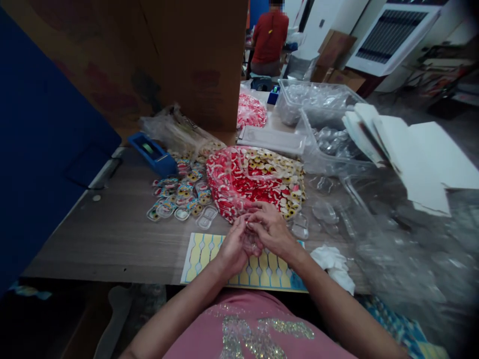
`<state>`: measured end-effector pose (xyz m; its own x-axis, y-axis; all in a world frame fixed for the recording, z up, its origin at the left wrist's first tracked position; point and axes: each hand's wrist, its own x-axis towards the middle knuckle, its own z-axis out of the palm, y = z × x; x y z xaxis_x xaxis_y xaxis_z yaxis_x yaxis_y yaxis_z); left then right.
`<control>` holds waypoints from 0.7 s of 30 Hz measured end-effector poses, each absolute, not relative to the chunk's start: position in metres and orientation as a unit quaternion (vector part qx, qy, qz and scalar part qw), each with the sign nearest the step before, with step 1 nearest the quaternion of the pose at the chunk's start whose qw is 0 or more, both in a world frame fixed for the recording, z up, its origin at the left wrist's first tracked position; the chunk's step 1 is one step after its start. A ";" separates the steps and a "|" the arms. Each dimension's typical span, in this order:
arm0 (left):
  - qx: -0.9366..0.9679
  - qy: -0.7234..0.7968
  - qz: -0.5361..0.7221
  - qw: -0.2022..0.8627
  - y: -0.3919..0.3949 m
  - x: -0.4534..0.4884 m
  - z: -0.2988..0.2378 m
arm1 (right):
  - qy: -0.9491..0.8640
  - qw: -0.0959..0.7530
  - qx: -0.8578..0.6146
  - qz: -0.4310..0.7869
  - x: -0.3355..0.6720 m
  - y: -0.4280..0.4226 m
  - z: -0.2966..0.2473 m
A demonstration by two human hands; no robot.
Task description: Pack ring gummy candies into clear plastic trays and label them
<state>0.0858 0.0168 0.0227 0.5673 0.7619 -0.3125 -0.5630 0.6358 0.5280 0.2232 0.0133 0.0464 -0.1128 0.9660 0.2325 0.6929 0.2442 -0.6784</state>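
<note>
My left hand (235,244) and my right hand (270,228) meet over the table's near edge, fingers curled together round a small clear plastic piece (251,238) that I can barely make out. Under them lies a yellow-and-white sticker sheet (209,252). Just beyond my fingers sits a large clear bag of red, white and yellow sweets (254,179). To the left of the bag lies a scatter of small filled blister packs (179,194), with an empty clear pack (207,217) nearest the sheet.
A blue tape dispenser (152,152) and a crumpled plastic bag (179,132) sit at the back left against a cardboard wall (187,60). Clear bins (318,102), white card sheets (404,149), loose plastic (411,239) and a white cloth (333,264) fill the right. A person in red (270,40) sits far behind.
</note>
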 end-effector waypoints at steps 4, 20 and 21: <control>0.175 0.264 0.380 0.869 0.012 0.084 0.021 | -0.693 0.390 -0.590 0.136 0.220 0.015 0.031; 0.199 0.318 0.342 0.862 0.003 0.089 0.022 | -0.645 0.153 -0.740 -0.112 0.297 0.023 0.049; 0.199 0.318 0.340 0.862 0.002 0.092 0.023 | -0.645 0.116 -0.747 -0.113 0.302 0.029 0.048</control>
